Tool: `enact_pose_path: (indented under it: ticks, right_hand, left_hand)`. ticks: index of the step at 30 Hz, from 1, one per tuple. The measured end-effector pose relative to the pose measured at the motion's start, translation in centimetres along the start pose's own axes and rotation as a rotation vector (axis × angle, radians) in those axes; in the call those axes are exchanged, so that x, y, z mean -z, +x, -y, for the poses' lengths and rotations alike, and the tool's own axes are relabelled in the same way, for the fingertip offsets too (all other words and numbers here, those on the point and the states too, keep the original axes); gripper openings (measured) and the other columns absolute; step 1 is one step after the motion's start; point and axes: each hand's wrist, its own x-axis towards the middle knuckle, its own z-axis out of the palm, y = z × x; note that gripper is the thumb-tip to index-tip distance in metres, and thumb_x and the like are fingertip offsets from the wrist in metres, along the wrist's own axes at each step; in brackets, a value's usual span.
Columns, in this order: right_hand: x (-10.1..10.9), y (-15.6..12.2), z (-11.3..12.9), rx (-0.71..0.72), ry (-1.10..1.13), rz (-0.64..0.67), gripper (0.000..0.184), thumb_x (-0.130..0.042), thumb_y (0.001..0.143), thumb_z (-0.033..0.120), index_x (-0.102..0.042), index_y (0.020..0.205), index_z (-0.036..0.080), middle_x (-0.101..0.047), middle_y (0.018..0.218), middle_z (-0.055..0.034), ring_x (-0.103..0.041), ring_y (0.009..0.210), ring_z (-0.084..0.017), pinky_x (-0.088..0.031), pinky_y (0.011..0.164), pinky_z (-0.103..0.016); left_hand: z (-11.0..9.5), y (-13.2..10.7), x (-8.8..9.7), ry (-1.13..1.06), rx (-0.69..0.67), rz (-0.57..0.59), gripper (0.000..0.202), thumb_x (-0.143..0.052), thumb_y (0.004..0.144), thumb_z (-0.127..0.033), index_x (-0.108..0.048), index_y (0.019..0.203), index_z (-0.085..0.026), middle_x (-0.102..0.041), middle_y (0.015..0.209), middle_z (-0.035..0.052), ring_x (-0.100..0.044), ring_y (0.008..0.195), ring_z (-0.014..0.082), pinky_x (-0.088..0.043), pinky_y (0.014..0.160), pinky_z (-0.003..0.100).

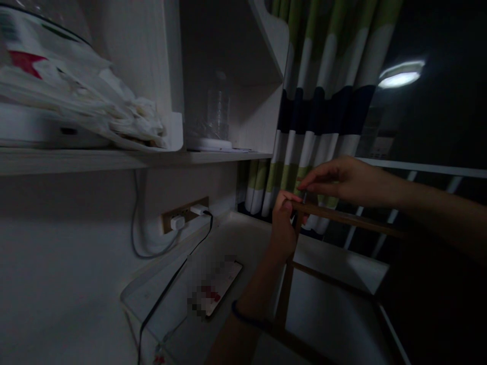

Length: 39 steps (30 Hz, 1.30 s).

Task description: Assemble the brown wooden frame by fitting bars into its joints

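My left hand is closed around the top corner of a brown wooden frame, its wrist wearing a dark band. Above that corner, my right hand comes in from the right with its fingertips pinched together. Between them a thin, upright metal piece, like a screw or a small key, stands at the end of the top bar; it is too small and dark to name surely. The frame's lower bars lie over a white surface. A phone, partly pixelated, lies on the desk left of my left forearm.
A pale desk runs along the wall. Two plugs sit in a wall socket strip, and a black cable crosses the desk. Overhead, a shelf holds plastic bags and a clear container. A striped curtain hangs beside a dark window.
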Motion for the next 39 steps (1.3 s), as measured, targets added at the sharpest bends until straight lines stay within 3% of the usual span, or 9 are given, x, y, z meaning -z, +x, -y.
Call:
enact_pose_path:
  ticks: [7, 12, 18, 23, 31, 39]
  right_hand:
    - [-1.3, 0.4, 1.6, 0.019, 0.090, 0.019, 0.020, -0.047, 0.076, 0.019, -0.062, 0.089, 0.021, -0.063, 0.080, 0.0020, -0.060, 0.072, -0.012, -0.049, 0.064, -0.022]
    - [-2.0, 0.2, 2.4, 0.054, 0.070, -0.053, 0.026, -0.047, 0.075, 0.013, -0.061, 0.096, 0.020, -0.063, 0.088, 0.0003, -0.059, 0.079, -0.013, -0.049, 0.067, -0.022]
    - [-2.2, -0.8, 3.6, 0.132, -0.031, -0.147, 0.028, -0.049, 0.072, 0.012, -0.065, 0.093, 0.022, -0.063, 0.088, 0.0007, -0.059, 0.083, -0.015, -0.049, 0.073, -0.025]
    - [-1.8, -2.4, 4.5, 0.165, -0.062, -0.179, 0.035, -0.046, 0.073, 0.009, -0.061, 0.101, 0.023, -0.063, 0.091, 0.0015, -0.058, 0.083, -0.014, -0.049, 0.073, -0.023]
    - [-1.0, -4.4, 4.1, 0.065, -0.008, -0.233, 0.022, -0.048, 0.076, 0.020, -0.063, 0.090, 0.027, -0.062, 0.094, 0.0015, -0.057, 0.088, -0.019, -0.049, 0.077, -0.029]
    - [-1.4, -3.0, 1.9, -0.086, 0.187, -0.231, 0.020, -0.048, 0.077, 0.019, -0.056, 0.096, 0.019, -0.062, 0.085, -0.0042, -0.060, 0.079, -0.018, -0.051, 0.068, -0.028]
  left_hand:
    - [0.0, 0.1, -0.2, -0.040, -0.051, 0.004, 0.023, -0.031, 0.082, -0.038, -0.042, 0.074, -0.020, -0.044, 0.051, -0.0044, -0.041, 0.047, 0.0104, -0.034, 0.050, 0.024]
    - [0.1, 0.2, -0.2, -0.055, -0.029, 0.016, 0.025, -0.031, 0.082, -0.040, -0.042, 0.072, -0.020, -0.042, 0.054, -0.0037, -0.042, 0.050, 0.0109, -0.035, 0.051, 0.023]
    - [0.5, 0.3, 0.1, 0.044, -0.027, -0.100, 0.023, -0.037, 0.079, -0.040, -0.050, 0.080, -0.020, -0.051, 0.072, -0.0009, -0.049, 0.066, 0.0129, -0.039, 0.057, 0.023]
    - [0.4, 0.2, 0.0, -0.055, -0.043, -0.059, 0.020, -0.037, 0.080, -0.033, -0.051, 0.085, -0.019, -0.052, 0.078, 0.0003, -0.049, 0.072, 0.0135, -0.040, 0.062, 0.024]
    - [0.0, 0.2, -0.1, -0.020, -0.019, -0.052, 0.024, -0.038, 0.078, -0.042, -0.045, 0.074, -0.020, -0.047, 0.061, -0.0031, -0.043, 0.052, 0.0103, -0.035, 0.048, 0.021]
    - [-0.5, 0.2, -0.4, -0.014, -0.008, 0.001, 0.027, -0.034, 0.079, -0.045, -0.043, 0.075, -0.020, -0.044, 0.049, -0.0048, -0.041, 0.043, 0.0099, -0.032, 0.044, 0.021]
